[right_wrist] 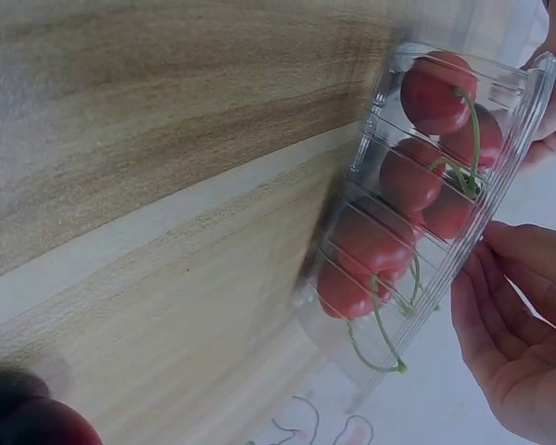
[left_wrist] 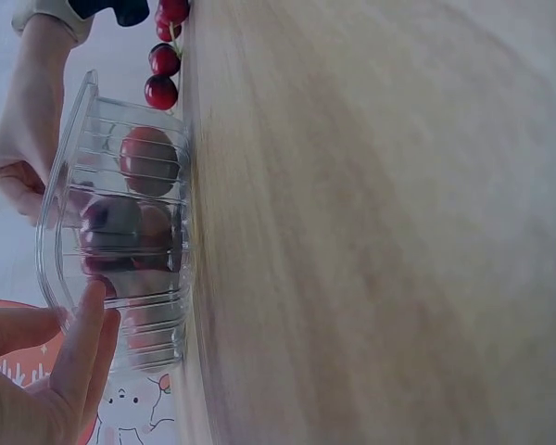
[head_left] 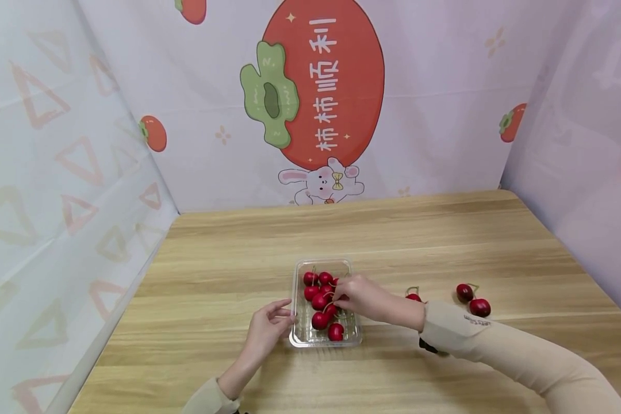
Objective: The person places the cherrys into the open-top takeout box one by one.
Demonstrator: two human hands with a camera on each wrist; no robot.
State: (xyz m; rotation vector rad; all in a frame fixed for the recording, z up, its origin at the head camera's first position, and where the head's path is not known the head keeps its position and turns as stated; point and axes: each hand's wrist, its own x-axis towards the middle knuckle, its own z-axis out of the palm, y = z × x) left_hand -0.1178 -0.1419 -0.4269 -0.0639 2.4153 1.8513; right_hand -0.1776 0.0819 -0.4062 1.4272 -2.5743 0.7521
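A clear plastic tray (head_left: 325, 345) on the wooden table holds several red cherries (head_left: 336, 332) with green stems. At the tray's left side is my left hand (head_left: 266, 328), its fingers fairly straight. In the left wrist view the fingers (left_wrist: 79, 357) lie along the outside of the wall, the thumb at the rim. My right hand (head_left: 364, 296) reaches over the right rim, thumb and fingertips pinching at a cherry stem among the fruit. The right wrist view shows this hand (right_wrist: 528, 315) with curled fingers by the rim; its fingertips are partly hidden behind the tray wall.
To the right on the table (head_left: 227, 247) lie two joined dark cherries (head_left: 479, 307). Another cherry (head_left: 414, 297) sits partly behind my right sleeve (head_left: 497, 339). A printed cloth (head_left: 207, 155) with a big persimmon and a rabbit hangs behind the table, with more cloth along both sides.
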